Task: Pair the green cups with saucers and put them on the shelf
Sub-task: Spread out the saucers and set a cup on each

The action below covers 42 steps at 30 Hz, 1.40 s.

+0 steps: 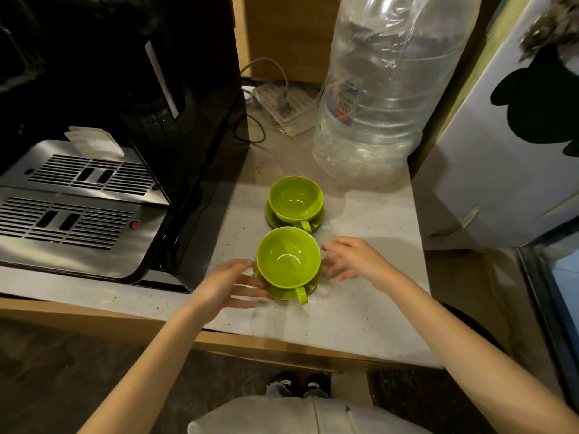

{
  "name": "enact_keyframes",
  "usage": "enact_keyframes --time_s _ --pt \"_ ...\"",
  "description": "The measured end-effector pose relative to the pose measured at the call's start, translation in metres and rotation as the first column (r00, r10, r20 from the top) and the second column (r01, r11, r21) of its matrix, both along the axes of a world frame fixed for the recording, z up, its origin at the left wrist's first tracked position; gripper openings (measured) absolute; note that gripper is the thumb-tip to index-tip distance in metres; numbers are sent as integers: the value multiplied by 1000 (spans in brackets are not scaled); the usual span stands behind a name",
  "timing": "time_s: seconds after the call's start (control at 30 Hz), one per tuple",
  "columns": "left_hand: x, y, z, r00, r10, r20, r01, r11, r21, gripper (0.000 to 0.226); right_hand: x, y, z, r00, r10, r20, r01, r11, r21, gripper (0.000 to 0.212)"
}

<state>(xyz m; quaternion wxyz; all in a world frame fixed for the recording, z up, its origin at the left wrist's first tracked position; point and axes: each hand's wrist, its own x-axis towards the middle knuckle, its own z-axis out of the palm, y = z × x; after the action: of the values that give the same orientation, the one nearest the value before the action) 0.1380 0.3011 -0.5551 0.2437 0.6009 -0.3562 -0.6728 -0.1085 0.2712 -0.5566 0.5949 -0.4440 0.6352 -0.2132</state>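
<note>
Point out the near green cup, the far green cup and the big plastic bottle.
near green cup (288,256): head view, inside of the bowl.
far green cup (295,197): head view, inside of the bowl.
big plastic bottle (372,120): head view, clear side wall.

Both hands, the left hand (230,285) and the right hand (351,258), are smeared by motion, so finger contact with the near saucer (282,292) cannot be judged. Each cup covers most of its saucer; the far saucer (316,219) shows only a rim. At 12 o'clock the big plastic bottle (382,89) is cut by the top edge; at 10 o'clock the coffee machine (94,120) runs off-frame.
</note>
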Motion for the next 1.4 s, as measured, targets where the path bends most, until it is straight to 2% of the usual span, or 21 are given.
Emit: enact_keyframes --time_s 0.1,0.2,0.43,0.73,1.17,1.4 --pt "14 -11 0 975 -96 200 93 995 25 28 -10 -6 5 999 -9 -39 13 995 94 28" --pt "15 -15 -5 943 -202 266 176 977 117 35 -8 -8 2 988 106 -112 -82 976 201 35" --pt "8 -23 -20 967 -207 146 187 973 136 32 3 -12 -5 978 195 -72 -168 946 277 46" --pt "1 -31 -29 973 -180 148 165 981 106 20 9 -16 -17 965 230 -126 -198 955 221 12" --pt "0 -24 -34 992 -80 98 75 996 55 16 7 -15 -33 966 238 -105 -226 968 112 5" --pt "-2 -23 -16 991 -110 75 113 993 -35 11 -2 -7 -14 986 168 24 -169 983 66 8"
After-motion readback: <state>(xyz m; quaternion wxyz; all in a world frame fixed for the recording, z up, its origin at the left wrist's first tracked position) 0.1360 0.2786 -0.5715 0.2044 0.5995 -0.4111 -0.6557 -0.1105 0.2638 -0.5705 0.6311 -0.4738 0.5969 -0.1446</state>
